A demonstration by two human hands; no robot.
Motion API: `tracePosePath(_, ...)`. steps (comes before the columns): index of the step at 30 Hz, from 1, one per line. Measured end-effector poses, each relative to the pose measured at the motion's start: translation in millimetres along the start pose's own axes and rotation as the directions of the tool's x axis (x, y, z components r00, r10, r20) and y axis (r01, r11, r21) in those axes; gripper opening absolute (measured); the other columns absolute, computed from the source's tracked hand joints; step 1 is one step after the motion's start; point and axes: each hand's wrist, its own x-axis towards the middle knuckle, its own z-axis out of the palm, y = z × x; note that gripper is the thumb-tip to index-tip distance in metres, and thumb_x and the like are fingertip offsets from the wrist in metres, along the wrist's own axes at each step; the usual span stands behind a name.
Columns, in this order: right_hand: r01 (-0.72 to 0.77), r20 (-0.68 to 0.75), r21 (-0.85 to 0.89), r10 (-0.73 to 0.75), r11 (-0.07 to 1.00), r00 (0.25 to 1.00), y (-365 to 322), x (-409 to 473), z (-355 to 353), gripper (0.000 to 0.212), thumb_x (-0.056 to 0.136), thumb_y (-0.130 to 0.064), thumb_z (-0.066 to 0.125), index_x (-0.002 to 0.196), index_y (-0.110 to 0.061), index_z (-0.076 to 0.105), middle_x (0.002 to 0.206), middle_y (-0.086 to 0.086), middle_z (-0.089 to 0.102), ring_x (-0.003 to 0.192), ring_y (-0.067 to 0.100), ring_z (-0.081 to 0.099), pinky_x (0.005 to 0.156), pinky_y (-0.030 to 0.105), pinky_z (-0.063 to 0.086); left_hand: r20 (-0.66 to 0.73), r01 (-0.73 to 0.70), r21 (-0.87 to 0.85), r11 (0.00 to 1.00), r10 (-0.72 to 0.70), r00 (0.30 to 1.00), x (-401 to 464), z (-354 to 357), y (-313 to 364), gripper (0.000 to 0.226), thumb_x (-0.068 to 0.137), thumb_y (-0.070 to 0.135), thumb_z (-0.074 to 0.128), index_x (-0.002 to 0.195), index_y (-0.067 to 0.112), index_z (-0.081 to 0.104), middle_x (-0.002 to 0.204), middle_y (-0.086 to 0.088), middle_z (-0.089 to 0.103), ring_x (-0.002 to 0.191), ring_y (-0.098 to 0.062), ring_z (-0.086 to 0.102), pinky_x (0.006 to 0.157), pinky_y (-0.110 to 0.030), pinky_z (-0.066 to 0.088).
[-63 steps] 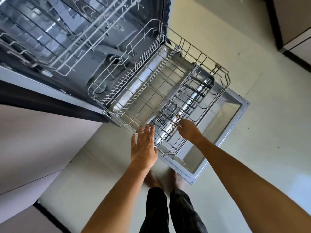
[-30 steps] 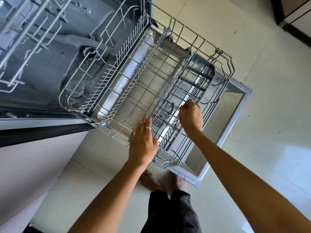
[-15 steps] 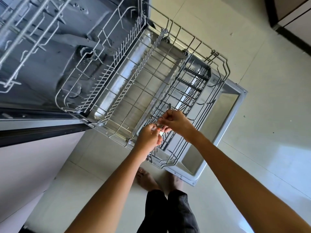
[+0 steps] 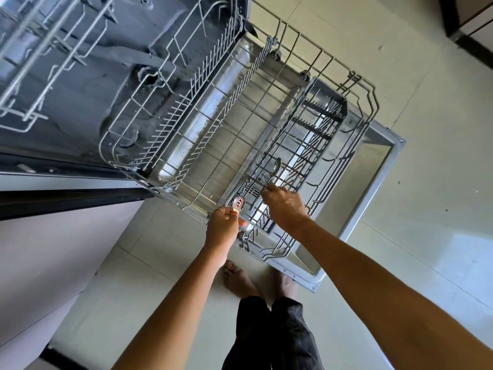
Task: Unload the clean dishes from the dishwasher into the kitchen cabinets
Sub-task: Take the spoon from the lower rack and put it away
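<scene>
The lower wire rack (image 4: 186, 124) is pulled out over the open dishwasher door (image 4: 378, 166). A dark cutlery basket (image 4: 317, 124) sits in the rack's right side. My left hand (image 4: 222, 222) grips a small shiny utensil with a red and white label (image 4: 238, 202) at the rack's near edge. My right hand (image 4: 284, 202) reaches into the basket, and its fingertips pinch the metal spoons (image 4: 276, 166) standing there. The rest of the rack holds no dishes.
The upper rack (image 4: 40, 49) juts out at the top left. A pale cabinet front (image 4: 53, 249) runs along the left. My bare feet (image 4: 240, 279) stand on the tiled floor just before the door's corner. Dark cabinet bases (image 4: 469, 36) are at the top right.
My hands met above the basket half a second ago and have parted. The left now holds the labelled utensil at the rack's edge, and the right has gone back into the basket.
</scene>
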Motion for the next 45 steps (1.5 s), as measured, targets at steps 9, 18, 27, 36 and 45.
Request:
tracePosePath(9,-0.019,-0.391,0.416,0.197,0.909,0.899,-52,-30,-27,0.014,0.094,-0.027,0.053,0.089,-0.016,0.059,0.086,-0.001,0.061,0.063,0.016,0.056,0.053,0.024,0.041,-0.070,-0.137,-0.156,0.978,0.128,0.989,-10,9,5,0.021,0.093,0.016,0.051,0.078,0.021,0.065,0.072,0.004,0.067,0.066,-0.012,0.057,0.062,-0.024,0.042)
tracePosePath(18,-0.322,0.285,0.946,0.546,-0.029,0.787,-47,-24,-49,0.024,0.091,-0.006,0.051,0.067,-0.007,0.054,0.058,0.009,0.054,0.045,0.017,0.048,0.044,0.026,0.043,0.013,-0.272,-0.014,0.962,0.272,0.962,-18,13,14,0.015,0.094,0.007,0.052,0.098,0.012,0.065,0.101,-0.005,0.071,0.096,-0.017,0.067,0.087,-0.027,0.052)
tracePosePath(27,-0.502,0.634,0.770,0.386,-0.393,0.670,-33,-11,-46,0.020,0.093,-0.004,0.049,0.076,0.002,0.057,0.049,0.006,0.054,0.035,0.012,0.047,0.034,0.020,0.040,0.080,-0.489,0.391,0.780,0.500,0.862,-13,17,7,0.035,0.081,0.015,0.072,0.114,0.012,0.060,0.113,0.002,0.065,0.107,-0.011,0.058,0.085,-0.012,0.037)
tracePosePath(36,-0.546,0.665,0.700,0.140,-0.460,0.734,-36,-10,-56,0.026,0.093,-0.009,0.047,0.069,-0.003,0.054,0.052,0.006,0.051,0.035,0.010,0.046,0.034,0.015,0.037,0.073,-0.541,0.632,0.555,0.653,0.754,-11,17,12,0.024,0.085,0.004,0.059,0.109,0.001,0.057,0.094,-0.019,0.064,0.087,-0.037,0.061,0.073,-0.046,0.051)
tracePosePath(45,-0.578,0.349,0.795,0.641,0.183,0.684,10,38,-34,0.018,0.087,-0.021,0.054,0.092,-0.006,0.060,0.087,0.010,0.061,0.077,0.023,0.061,0.072,0.034,0.057,0.010,-0.383,0.585,0.715,0.466,0.885,-8,6,14,0.026,0.095,0.000,0.041,0.120,-0.002,0.045,0.111,-0.024,0.063,0.100,-0.035,0.063,0.078,-0.034,0.050)
